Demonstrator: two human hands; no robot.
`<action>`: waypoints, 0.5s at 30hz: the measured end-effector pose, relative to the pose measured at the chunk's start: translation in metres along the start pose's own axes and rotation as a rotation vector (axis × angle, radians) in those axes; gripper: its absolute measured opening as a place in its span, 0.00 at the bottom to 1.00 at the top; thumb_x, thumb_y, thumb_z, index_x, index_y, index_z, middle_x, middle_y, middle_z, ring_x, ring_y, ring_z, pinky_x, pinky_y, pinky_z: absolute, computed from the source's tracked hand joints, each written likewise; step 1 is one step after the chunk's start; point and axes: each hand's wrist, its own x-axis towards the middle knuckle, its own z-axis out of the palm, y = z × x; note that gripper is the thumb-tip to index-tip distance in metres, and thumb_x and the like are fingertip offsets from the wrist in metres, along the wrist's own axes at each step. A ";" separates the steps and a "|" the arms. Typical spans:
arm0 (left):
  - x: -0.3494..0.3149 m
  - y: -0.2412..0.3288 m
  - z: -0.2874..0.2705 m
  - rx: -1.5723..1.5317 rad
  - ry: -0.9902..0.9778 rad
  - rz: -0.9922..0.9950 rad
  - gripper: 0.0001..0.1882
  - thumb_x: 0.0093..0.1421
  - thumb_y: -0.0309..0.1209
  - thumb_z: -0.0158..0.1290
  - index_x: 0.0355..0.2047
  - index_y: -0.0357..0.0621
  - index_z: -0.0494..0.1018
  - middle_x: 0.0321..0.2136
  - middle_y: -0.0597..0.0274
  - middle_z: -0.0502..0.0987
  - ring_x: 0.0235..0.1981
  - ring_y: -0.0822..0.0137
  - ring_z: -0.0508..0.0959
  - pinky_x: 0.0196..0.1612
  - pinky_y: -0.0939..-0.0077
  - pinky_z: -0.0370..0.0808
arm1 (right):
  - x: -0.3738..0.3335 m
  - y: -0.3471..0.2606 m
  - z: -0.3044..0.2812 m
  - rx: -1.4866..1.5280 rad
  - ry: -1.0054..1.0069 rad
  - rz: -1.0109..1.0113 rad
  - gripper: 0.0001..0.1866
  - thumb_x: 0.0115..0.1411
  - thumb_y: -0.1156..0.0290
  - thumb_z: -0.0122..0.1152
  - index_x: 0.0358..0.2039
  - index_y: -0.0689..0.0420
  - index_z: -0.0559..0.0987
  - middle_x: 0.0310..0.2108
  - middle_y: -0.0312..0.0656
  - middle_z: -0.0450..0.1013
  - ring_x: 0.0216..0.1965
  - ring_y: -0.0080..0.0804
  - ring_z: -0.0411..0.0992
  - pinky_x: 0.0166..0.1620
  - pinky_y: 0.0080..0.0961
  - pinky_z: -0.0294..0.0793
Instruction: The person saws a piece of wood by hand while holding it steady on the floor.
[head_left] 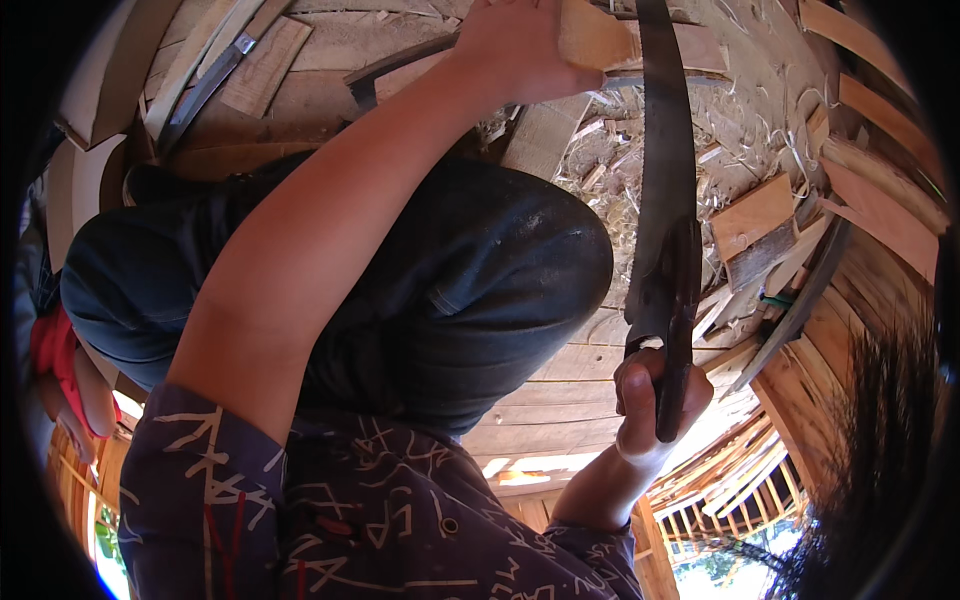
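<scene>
My right hand [640, 405] is closed around the dark handle of a handsaw [665, 150]. Its long toothed blade points away from me, up past the top of the view. Beside the far part of the blade is a wooden board [597, 38], partly cut off by the view's edge. My left hand [520, 45] holds this board down, its thumb along the near edge; some fingertips are out of view. Whether the teeth touch the wood I cannot tell.
Shavings and chips [610, 175] litter the plank floor by my bent knee [540, 240]. Offcuts [755, 215] lie at the right. A long blade-like tool with a metal band [205, 95] rests far left beside timber. Another person's red sleeve [55, 345] shows at the left edge.
</scene>
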 end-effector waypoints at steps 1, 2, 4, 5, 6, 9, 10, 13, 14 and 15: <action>-0.005 0.002 -0.006 0.006 -0.035 0.033 0.56 0.48 0.58 0.59 0.63 0.25 0.55 0.56 0.40 0.70 0.59 0.49 0.70 0.63 0.56 0.63 | 0.008 0.004 0.002 0.016 0.015 -0.002 0.16 0.60 0.65 0.61 0.19 0.59 0.70 0.10 0.33 0.62 0.10 0.16 0.54 0.16 0.17 0.48; -0.006 0.003 -0.008 0.003 -0.047 0.014 0.56 0.48 0.59 0.58 0.64 0.25 0.54 0.56 0.40 0.70 0.59 0.49 0.70 0.62 0.56 0.63 | 0.018 0.010 0.006 0.032 0.030 -0.003 0.16 0.61 0.66 0.61 0.20 0.59 0.70 0.10 0.33 0.62 0.10 0.15 0.54 0.16 0.17 0.48; -0.004 0.007 -0.008 -0.002 -0.070 -0.028 0.56 0.48 0.59 0.58 0.64 0.25 0.54 0.56 0.41 0.70 0.58 0.50 0.70 0.62 0.56 0.64 | 0.037 0.017 0.010 0.077 0.042 -0.001 0.16 0.61 0.67 0.61 0.21 0.60 0.71 0.10 0.32 0.61 0.10 0.14 0.54 0.15 0.17 0.47; 0.000 0.007 -0.006 0.014 -0.070 -0.063 0.56 0.48 0.59 0.58 0.64 0.25 0.54 0.56 0.42 0.70 0.58 0.50 0.70 0.62 0.56 0.64 | 0.044 0.017 0.011 0.087 0.050 0.014 0.15 0.59 0.69 0.64 0.20 0.60 0.71 0.11 0.33 0.62 0.12 0.16 0.55 0.17 0.19 0.49; 0.004 0.006 -0.004 0.028 -0.075 -0.100 0.56 0.48 0.59 0.58 0.64 0.25 0.54 0.56 0.42 0.70 0.58 0.50 0.70 0.61 0.56 0.64 | 0.048 0.016 0.010 0.095 0.054 0.035 0.14 0.57 0.70 0.66 0.20 0.61 0.71 0.11 0.33 0.62 0.13 0.18 0.56 0.18 0.20 0.51; 0.002 0.001 -0.001 0.003 -0.029 -0.114 0.56 0.48 0.59 0.58 0.64 0.25 0.53 0.56 0.42 0.69 0.58 0.50 0.71 0.61 0.57 0.65 | 0.049 0.020 0.014 0.136 0.073 0.067 0.15 0.56 0.71 0.67 0.19 0.61 0.72 0.12 0.34 0.63 0.15 0.19 0.56 0.20 0.22 0.51; 0.001 0.001 -0.004 -0.016 -0.001 -0.101 0.57 0.48 0.59 0.58 0.64 0.25 0.53 0.56 0.41 0.69 0.58 0.49 0.71 0.61 0.57 0.65 | 0.047 0.026 0.015 0.119 0.058 0.042 0.15 0.57 0.71 0.67 0.19 0.61 0.72 0.12 0.34 0.63 0.14 0.19 0.56 0.19 0.22 0.51; 0.001 0.004 -0.007 -0.021 -0.055 -0.111 0.56 0.49 0.59 0.57 0.64 0.24 0.53 0.58 0.40 0.68 0.59 0.48 0.70 0.62 0.57 0.64 | 0.038 0.036 0.021 0.074 0.075 -0.033 0.16 0.57 0.69 0.66 0.17 0.60 0.72 0.11 0.34 0.62 0.13 0.19 0.56 0.19 0.22 0.50; 0.002 0.004 -0.005 -0.029 -0.066 -0.101 0.56 0.49 0.59 0.58 0.64 0.24 0.53 0.58 0.39 0.67 0.59 0.47 0.69 0.62 0.57 0.64 | 0.035 0.041 0.024 0.069 0.105 -0.040 0.17 0.57 0.68 0.66 0.17 0.60 0.72 0.11 0.34 0.62 0.13 0.20 0.56 0.19 0.22 0.50; 0.005 0.002 -0.003 -0.033 -0.074 -0.096 0.56 0.48 0.59 0.58 0.64 0.24 0.53 0.59 0.38 0.66 0.60 0.47 0.69 0.62 0.57 0.64 | 0.035 0.043 0.027 0.070 0.131 -0.050 0.17 0.57 0.68 0.66 0.17 0.60 0.72 0.11 0.34 0.62 0.13 0.20 0.56 0.18 0.22 0.50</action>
